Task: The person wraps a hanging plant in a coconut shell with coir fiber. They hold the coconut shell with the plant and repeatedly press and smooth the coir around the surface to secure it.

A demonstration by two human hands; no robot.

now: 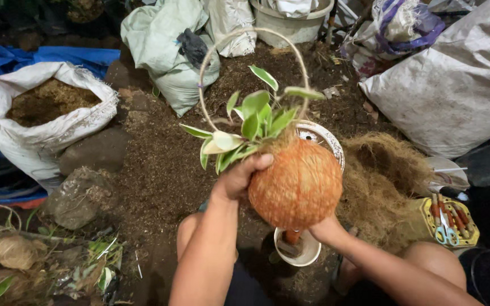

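Both hands (239, 178) around fibre-wrapped plant ball (296, 184)

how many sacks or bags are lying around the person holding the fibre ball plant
4 clearly: an open white sack of brown material at left, a pale green sack top centre, a white one beside it, a large grey sack at right. Others may be hidden in the clutter.

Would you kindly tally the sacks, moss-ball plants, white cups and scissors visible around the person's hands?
Sacks: 4 (open sack of brown fibre, green sack, white sack behind it, large grey sack)
Moss-ball plants: 2 (orange ball in both hands, small ball on the ground)
White cups: 1
Scissors: 1
Total: 8
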